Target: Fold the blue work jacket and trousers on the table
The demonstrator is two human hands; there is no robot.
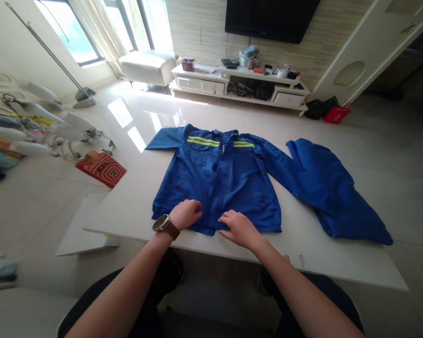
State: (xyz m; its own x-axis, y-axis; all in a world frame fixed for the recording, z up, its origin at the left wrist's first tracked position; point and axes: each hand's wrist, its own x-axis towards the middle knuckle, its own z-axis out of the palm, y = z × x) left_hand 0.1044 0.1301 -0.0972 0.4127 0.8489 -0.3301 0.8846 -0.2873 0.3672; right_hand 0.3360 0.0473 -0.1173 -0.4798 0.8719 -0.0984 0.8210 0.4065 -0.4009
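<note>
A blue work jacket lies spread on the white table with its collar away from me and yellow-green stripes across its chest. My left hand, with a watch on its wrist, is over the lower front of the jacket near the hem. Its fingers are loosely bent, with thumb and fingertips apart. Close to the hem on the other side of the front opening is my right hand, its thumb and fingers parted. Neither hand shows cloth gripped. One sleeve reaches right to a second blue garment, loosely folded.
The white table's front edge runs just before my legs. A red paper bag stands beyond its left side. Farther off are a white TV cabinet, a white stool and a cluttered rack at left.
</note>
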